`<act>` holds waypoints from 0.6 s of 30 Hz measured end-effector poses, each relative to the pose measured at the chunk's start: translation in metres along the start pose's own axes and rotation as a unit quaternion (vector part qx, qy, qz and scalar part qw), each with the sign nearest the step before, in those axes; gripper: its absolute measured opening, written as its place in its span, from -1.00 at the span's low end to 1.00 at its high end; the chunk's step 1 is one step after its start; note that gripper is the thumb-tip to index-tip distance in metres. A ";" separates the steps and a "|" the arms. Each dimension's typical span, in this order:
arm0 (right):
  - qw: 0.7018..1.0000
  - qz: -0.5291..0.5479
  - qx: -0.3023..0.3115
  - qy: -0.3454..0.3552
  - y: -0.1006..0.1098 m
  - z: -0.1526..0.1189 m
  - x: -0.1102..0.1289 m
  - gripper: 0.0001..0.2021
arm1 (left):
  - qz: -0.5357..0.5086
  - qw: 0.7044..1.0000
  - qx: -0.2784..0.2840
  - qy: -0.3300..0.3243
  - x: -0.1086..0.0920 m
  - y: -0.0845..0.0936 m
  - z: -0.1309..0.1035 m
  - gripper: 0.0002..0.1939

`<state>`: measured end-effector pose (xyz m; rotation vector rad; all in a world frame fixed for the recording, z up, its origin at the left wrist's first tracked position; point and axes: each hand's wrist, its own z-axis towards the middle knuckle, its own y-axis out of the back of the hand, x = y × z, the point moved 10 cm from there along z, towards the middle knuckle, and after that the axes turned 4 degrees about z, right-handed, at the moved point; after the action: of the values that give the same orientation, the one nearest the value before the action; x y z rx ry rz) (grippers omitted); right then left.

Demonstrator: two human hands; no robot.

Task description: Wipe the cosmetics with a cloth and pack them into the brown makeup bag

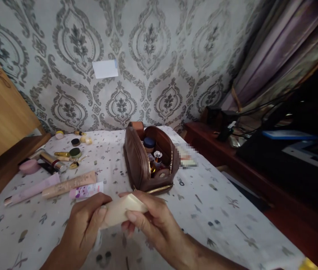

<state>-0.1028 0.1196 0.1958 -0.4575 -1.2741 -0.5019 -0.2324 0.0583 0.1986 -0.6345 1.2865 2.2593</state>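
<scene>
Both hands grip a cream-coloured squeeze tube [118,213] in front of the bag, over the near part of the table. My left hand [84,221] is closed round one end, and a whitish piece shows below it. At the flat end, my right hand [159,221] pinches the tube between thumb and fingers. Just beyond them stands a brown cosmetic bag [135,161], unzipped, with a dark-blue-lidded jar [149,143] and a silver-topped bottle [157,156] inside. A purple-and-white tube [87,190] lies left of the bag, beside a beige tube [69,183] and a pink tube [32,189].
Several small jars and cosmetics, including a pink round case [29,167] and a green-lidded jar [75,152], lie at the table's back left. A patterned cloth [217,217] covers the table. A dark red wooden desk [212,146] with cables stands on the right.
</scene>
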 end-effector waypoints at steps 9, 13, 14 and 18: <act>0.915 -0.271 -0.266 0.133 0.128 -0.017 0.120 -0.84 | 0.032 0.994 0.082 -0.057 -0.034 -0.041 0.034 -0.69; 0.886 -0.355 -0.277 0.111 0.146 -0.007 0.131 -0.75 | 0.160 0.959 0.107 -0.208 -0.069 -0.087 0.038 -0.61; 0.887 -0.363 -0.265 0.105 0.147 -0.002 0.129 -0.73 | 0.194 0.950 0.105 -0.222 -0.072 -0.095 0.039 -0.60; 0.906 -0.362 -0.201 0.081 0.149 0.018 0.111 -0.74 | 0.264 0.929 0.067 -0.251 -0.075 -0.106 0.048 -0.61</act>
<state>-0.0054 0.2388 0.3011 -0.2567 -1.1512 -1.4230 -0.1181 0.1370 0.1948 0.3788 1.4303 2.4711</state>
